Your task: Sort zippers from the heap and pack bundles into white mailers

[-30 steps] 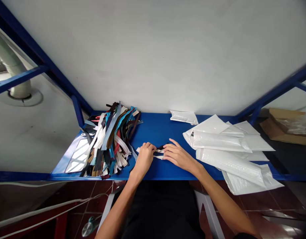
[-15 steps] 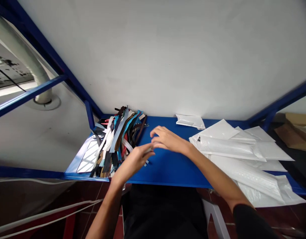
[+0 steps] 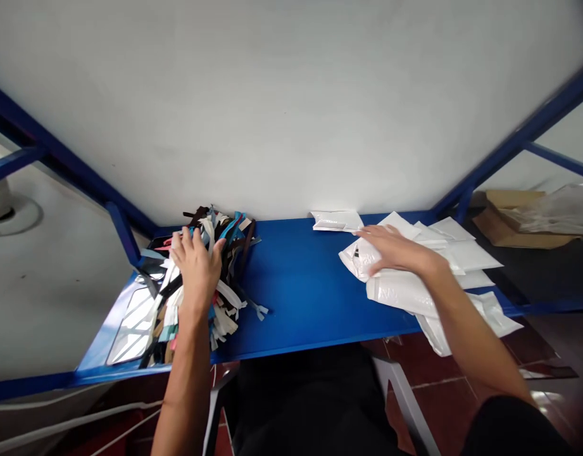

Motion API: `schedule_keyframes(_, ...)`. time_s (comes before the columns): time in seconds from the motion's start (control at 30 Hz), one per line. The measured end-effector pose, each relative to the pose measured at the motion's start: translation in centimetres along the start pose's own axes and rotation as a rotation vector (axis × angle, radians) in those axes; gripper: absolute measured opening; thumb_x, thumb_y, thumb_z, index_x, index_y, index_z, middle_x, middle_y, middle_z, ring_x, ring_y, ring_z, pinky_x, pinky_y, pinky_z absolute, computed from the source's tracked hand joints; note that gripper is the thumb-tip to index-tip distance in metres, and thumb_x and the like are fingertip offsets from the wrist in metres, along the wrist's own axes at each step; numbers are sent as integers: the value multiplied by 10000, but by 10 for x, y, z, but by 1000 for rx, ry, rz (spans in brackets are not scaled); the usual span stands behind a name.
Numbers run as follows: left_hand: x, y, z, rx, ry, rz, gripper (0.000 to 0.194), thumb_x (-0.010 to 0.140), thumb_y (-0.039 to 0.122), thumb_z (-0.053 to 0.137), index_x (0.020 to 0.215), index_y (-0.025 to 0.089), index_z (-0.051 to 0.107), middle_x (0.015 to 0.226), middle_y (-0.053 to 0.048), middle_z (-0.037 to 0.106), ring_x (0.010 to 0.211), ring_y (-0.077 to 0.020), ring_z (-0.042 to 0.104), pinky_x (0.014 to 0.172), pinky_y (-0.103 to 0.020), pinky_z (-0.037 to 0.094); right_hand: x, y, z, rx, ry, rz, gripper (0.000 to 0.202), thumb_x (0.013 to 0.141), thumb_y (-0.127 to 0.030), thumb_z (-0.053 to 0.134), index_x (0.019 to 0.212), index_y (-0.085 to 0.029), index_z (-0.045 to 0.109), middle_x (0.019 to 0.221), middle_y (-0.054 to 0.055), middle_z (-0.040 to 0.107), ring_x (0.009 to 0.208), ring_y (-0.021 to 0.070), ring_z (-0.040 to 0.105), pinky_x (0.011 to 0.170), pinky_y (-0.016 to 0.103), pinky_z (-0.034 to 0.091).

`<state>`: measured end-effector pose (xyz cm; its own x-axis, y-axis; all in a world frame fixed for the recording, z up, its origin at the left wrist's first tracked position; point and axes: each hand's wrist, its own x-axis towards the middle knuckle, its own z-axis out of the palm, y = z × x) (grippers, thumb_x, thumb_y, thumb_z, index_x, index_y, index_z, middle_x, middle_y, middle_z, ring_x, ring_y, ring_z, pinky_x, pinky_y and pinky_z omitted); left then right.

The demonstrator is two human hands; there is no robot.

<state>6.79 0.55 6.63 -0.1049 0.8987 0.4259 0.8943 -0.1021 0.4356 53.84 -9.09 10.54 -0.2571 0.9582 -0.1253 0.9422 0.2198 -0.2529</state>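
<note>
My left hand [image 3: 196,261] lies over a heap of zippers [image 3: 225,297] at the left of the blue table, fingers spread. These zippers are white, black, blue, brown and other colours, and the hand and forearm hide some of them. On the other side, my right hand [image 3: 390,248] is over a white padded envelope [image 3: 352,261] at the near left corner of a pile, its thumb and fingers apart. Whether it presses on the envelope I cannot tell. More white padded envelopes [image 3: 466,253] lie under and behind that forearm.
A single white packet [image 3: 337,220] lies at the table's back edge by the wall. At the left edge is a flat glossy panel [image 3: 130,329]. Blue frame bars [image 3: 123,231] rise at both ends of the blue table [image 3: 295,285]. An open cardboard box [image 3: 509,231] stands far right.
My hands, close together over the table's middle before, have parted. The left has moved onto the zippers with its fingers spread; the right has moved to the envelopes. The camera view has shifted.
</note>
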Motion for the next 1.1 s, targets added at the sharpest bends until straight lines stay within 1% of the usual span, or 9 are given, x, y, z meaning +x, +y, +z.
schedule_keyframes(0.1,-21,44,0,-194,104,231,383,1092,389,541,1426,232,644,1612,-178,529,1569,-364,412,1300,-590,319,-57,65,12,-66,-76,273,875,764,-495,820,1571,-288,552,1610,150,568,1544,497,424,1302,765,138)
schedule_keyframes(0.17,-40,92,17,-377,-91,502,273,1106,321,519,1271,261,728,1458,-118,665,1406,-298,590,1213,-513,461,-76,78,18,-42,-72,276,741,843,-487,714,1545,-294,573,1579,116,605,1531,440,467,1326,711,137)
schedule_keyframes(0.23,-60,143,48,-447,-350,763,269,1100,267,528,1242,260,756,1528,-109,625,1407,-291,590,1144,-493,525,-83,76,23,-10,-41,220,639,917,-489,637,1525,-300,588,1543,98,633,1509,398,500,1345,652,150)
schedule_keyframes(0.33,-83,202,100,-371,-472,896,262,1054,194,598,1266,200,752,1645,-175,507,1497,-370,504,1109,-573,534,-84,65,25,19,1,199,605,967,-517,596,1534,-307,576,1537,109,623,1512,407,475,1316,633,249)
schedule_keyframes(0.5,-97,231,143,-400,-512,930,188,953,75,673,1075,160,789,1636,-174,521,1477,-374,516,1089,-548,546,-83,53,29,65,24,185,605,975,-570,588,1526,-323,569,1549,107,602,1513,419,452,1266,622,344)
schedule_keyframes(0.67,-84,208,128,-650,-438,716,188,1043,187,603,1027,185,791,1327,-140,751,1213,-284,702,1010,-451,568,-93,59,24,52,98,255,568,1001,-620,506,1488,-339,589,1502,110,630,1478,435,478,1208,632,418)
schedule_keyframes(0.83,-31,126,49,-676,-264,153,312,1098,426,500,1122,177,687,818,-29,771,714,-165,717,726,-271,557,-113,89,19,-30,224,300,594,985,-647,462,1452,-307,603,1452,132,664,1428,448,534,1226,646,392)
schedule_keyframes(1.0,-1,27,-23,-189,180,-87,348,1051,515,514,1128,224,688,1071,-75,788,959,-270,735,949,-449,586,-116,103,24,-20,180,314,767,935,-730,520,1564,-292,508,1576,152,585,1519,476,456,1315,728,201)
schedule_keyframes(1.1,-17,-18,-28,22,146,-71,281,1009,439,523,973,206,676,1253,-154,746,1289,-387,634,1156,-601,472,-97,79,23,-33,243,306,981,887,-801,583,1667,-243,374,1702,177,428,1591,474,344,1331,720,175)
